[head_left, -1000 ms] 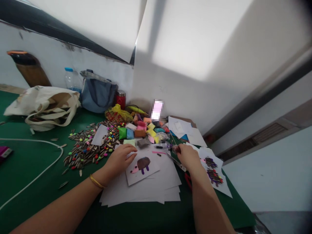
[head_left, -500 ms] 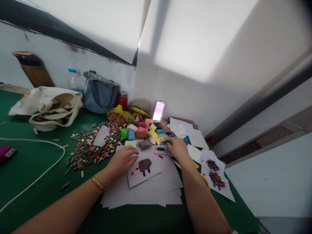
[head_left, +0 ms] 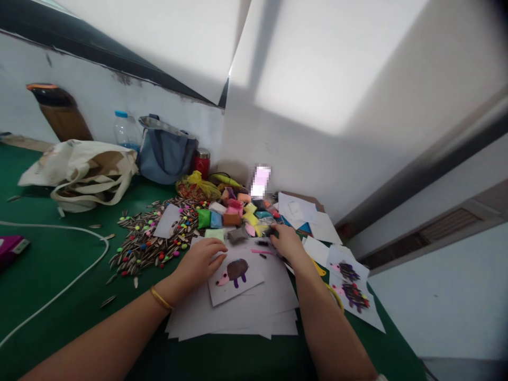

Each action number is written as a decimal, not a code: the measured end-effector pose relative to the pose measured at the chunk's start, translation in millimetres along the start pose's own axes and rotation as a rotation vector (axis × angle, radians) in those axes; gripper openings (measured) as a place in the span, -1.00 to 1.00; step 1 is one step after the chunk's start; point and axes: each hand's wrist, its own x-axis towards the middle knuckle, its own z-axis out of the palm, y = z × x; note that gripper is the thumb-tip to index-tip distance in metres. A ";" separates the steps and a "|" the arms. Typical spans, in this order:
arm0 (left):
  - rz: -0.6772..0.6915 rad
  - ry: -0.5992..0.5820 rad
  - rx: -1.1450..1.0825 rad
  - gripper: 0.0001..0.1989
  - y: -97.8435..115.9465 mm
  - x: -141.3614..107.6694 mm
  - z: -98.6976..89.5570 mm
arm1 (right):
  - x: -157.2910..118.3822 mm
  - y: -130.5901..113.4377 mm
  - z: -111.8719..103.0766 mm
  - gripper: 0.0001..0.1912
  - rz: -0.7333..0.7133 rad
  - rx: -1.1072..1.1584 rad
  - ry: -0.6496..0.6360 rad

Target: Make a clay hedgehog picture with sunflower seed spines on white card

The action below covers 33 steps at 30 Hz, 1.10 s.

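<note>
A white card bearing a hedgehog figure, with a brown body, pink face and purple legs, lies on stacked white sheets. My left hand rests at the card's left edge, fingers stretched out and holding nothing. Farther right, my right hand reaches the near edge of a pile of coloured clay packets. Its fingers are curled beside a clear plastic packet; what lies between the fingertips is hidden. A thin pink strip and small dark pieces lie between the hands.
Striped sunflower seeds mixed with coloured beads spread at left. Two seed-covered hedgehog pictures lie at right, near yellow-handled scissors. Behind stand a cloth bag, a blue bag, a red jar and a lit phone.
My right hand has shifted slightly left, with its fingers more curled at the clear packet. My left hand stays by the card. The whole view has shifted a little.
</note>
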 end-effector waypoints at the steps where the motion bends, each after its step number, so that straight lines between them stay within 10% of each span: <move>1: -0.007 0.000 0.008 -0.76 -1.0 0.1 0.2 | -0.8 1.0 1.1 -0.57 -0.002 0.003 -0.001; 11: -0.001 -0.118 0.109 -0.80 0.4 -0.6 2.0 | -23.2 -7.5 -2.7 -0.59 -0.018 -0.016 0.120; 16: 0.021 -0.191 0.148 -0.76 6.7 -3.1 2.2 | -64.7 -36.1 10.1 -0.72 -0.333 0.086 0.114; 33: -0.012 -0.308 0.212 -0.13 14.7 -13.7 12.8 | -97.8 -59.7 32.9 -0.61 -0.426 0.126 0.028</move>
